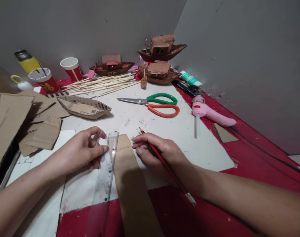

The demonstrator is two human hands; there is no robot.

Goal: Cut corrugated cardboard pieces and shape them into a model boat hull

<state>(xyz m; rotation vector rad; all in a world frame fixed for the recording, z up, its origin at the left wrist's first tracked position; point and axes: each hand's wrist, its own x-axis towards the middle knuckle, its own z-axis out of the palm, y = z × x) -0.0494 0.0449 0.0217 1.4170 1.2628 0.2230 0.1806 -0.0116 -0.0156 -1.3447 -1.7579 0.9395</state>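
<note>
Clear plastic, the ruler (111,171) is pinched at its edge in the left hand (90,149), beside the cardboard strip (127,171) — presumably to keep it lined up. The right hand (162,151) grips a pencil (174,176), its tip pointing away, off the strip. That strip lies between the hands, running toward the person; scissors (162,104) rest beyond — seemingly within reach, yet out of the way.
</note>
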